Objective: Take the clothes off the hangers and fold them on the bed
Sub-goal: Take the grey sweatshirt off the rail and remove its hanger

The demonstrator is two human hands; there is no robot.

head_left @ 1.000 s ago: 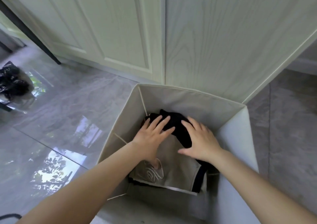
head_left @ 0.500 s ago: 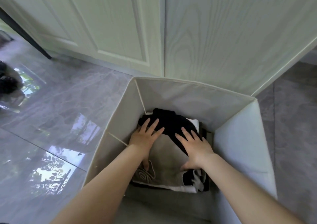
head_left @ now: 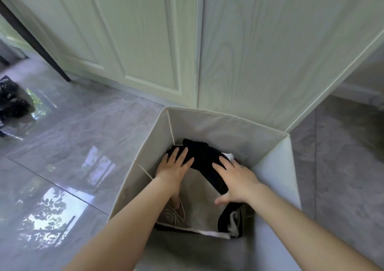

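Clothes: folded stack (head_left: 199,198) inside the fabric bin (head_left: 276,183), no longer on the bed.
Hands: left hand (head_left: 174,170) and right hand (head_left: 236,180) apart, flat, fingers spread, grasping nothing.
Change: pressed deeper than a second ago.
Meaning: stowing, folding apparently done.

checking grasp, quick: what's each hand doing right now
left hand: open, flat on the folded beige garment.
right hand: open, flat on the black garment; neither grips.

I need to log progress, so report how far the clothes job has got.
Done: a folded stack, with a beige garment and a black garment on top, lies in the fabric bin. In hand: the left hand and right hand press flat on it. Left: unclear; no hangers or bed are in view.
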